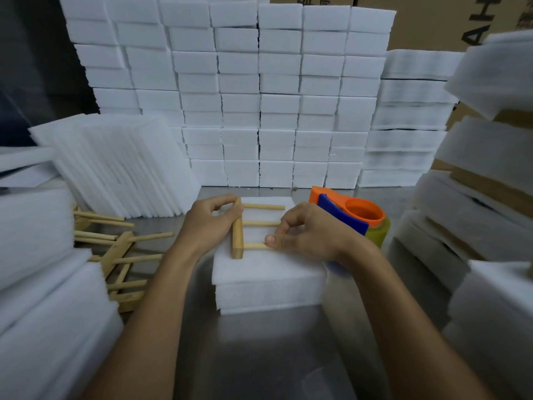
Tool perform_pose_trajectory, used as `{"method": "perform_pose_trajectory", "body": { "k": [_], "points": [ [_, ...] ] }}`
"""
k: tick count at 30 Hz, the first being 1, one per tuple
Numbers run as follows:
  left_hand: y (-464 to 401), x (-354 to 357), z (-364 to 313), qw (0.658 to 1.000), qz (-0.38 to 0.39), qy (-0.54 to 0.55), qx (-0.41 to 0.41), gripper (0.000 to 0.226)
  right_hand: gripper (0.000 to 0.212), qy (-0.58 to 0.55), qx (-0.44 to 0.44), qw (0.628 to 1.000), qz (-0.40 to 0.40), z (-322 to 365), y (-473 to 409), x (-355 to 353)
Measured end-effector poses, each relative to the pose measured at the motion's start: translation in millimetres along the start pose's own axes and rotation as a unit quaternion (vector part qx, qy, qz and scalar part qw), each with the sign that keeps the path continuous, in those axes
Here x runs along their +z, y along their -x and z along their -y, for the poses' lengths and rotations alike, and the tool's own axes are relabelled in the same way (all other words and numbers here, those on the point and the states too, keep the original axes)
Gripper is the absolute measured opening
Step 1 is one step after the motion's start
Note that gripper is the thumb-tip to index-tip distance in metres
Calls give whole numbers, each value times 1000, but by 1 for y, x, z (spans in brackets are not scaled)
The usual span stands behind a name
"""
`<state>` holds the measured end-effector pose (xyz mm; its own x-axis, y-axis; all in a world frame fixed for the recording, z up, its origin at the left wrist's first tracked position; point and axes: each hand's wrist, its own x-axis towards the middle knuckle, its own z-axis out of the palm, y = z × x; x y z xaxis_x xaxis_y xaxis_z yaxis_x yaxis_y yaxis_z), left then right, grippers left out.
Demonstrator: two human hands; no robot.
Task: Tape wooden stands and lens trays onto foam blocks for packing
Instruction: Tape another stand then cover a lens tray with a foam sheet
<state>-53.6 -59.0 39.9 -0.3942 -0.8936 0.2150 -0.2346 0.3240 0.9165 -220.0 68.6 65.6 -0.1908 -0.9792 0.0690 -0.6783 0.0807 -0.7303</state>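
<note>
A wall of stacked foam blocks fills the back of the room from ten to two o'clock, with more foam sheets leaning at nine o'clock and piles of foam at the right edge, at three o'clock, where strips of wood show between the layers; those may be finished packs, though I cannot be sure. That much stock suggests the job has a long run ahead.

On the metal surface, right in the centre, sits a short stack of foam blocks. One wooden stand, a bar with three dowels pointing toward three o'clock, lies flat on top of it. No tape crosses it that I can see, so this piece looks placed but not yet fastened.

The left hand curls its fingers round the far end of the bar. The right hand pinches the tip of the nearest dowel between thumb and finger.

Just behind the right hand, toward two o'clock, stands the tape dispenser, orange and blue with a yellowish roll, untouched.

At eight o'clock a loose heap of wooden stands waits on the surface. I see no lens tray.
</note>
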Motion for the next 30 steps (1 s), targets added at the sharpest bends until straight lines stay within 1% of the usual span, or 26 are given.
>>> {"method": "perform_pose_trajectory", "body": {
  "k": [2, 5, 7, 8, 9, 10, 11, 12, 13, 14, 15, 16, 17, 18, 19, 20, 22, 25, 26, 28, 30],
  "points": [
    [1, -2, 0, 1000, 17, -4, -1, 31, 22, 1, 6, 1000, 3, 0, -1, 0],
    [1, -7, -2, 998, 62, -20, -20, 50, 21, 8, 15, 1000, 2, 0, -1, 0],
    [1, -6, -5, 995, 82, -39, -29, 59, 21, 4, 21, 1000, 12, -1, 0, -2],
    [2, -4, -6, 994, 93, -43, -35, 64, 22, -8, 23, 1000, 10, -1, 1, -2],
    [3, 0, -7, 992, 109, -38, -45, 70, 22, -26, 20, 999, -13, -2, 1, -2],
    [4, 3, -8, 990, 128, -30, -55, 75, 23, -47, 12, 996, -69, -4, 1, -1],
    [5, 6, -8, 987, 148, -24, -63, 80, 22, -50, 5, 985, -162, -8, -1, 0],
    [5, 7, -7, 985, 160, -23, -68, 82, 19, -16, 9, 962, -273, -11, -3, -1],
    [4, 8, -7, 983, 165, -28, -69, 83, 18, 47, 31, 930, -364, -15, -5, -2],
    [3, 8, -6, 983, 166, -37, -67, 84, 24, 111, 72, 903, -408, -19, -5, -4],
    [2, 8, -7, 983, 167, -47, -65, 84, 37, 161, 122, 892, -405, -27, -6, -5],
    [2, 9, -7, 982, 167, -56, -64, 84, 50, 196, 173, 890, -373, -36, -5, -6],
    [2, 9, -7, 982, 168, -61, -62, 84, 58, 213, 210, 893, -337, -46, -4, -6],
    [2, 10, -8, 982, 167, -61, -59, 83, 62, 216, 231, 896, -311, -55, -3, -3],
    [2, 11, -8, 983, 167, -58, -58, 82, 63, 211, 239, 899, -301, -63, -2, 0],
    [3, 11, -9, 983, 168, -53, -57, 81, 61, 201, 238, 899, -308, -70, -2, 4],
    [3, 11, -8, 983, 170, -47, -53, 73, 55, 162, 237, 894, -345, -73, -2, 4],
    [2, 12, -4, 985, 160, -36, -58, 36, 52, 141, 244, 889, -361, -67, -1, -3],
    [3, 13, -4, 985, 157, -34, -58, 33, 53, 151, 249, 888, -356, -65, 0, -5],
    [3, 15, -3, 986, 152, -36, -56, 39, 54, 164, 258, 891, -337, -62, 1, -8],
    [3, 15, -3, 988, 143, -33, -53, 40, 54, 159, 262, 891, -335, -57, 2, -9]
  ]
}}
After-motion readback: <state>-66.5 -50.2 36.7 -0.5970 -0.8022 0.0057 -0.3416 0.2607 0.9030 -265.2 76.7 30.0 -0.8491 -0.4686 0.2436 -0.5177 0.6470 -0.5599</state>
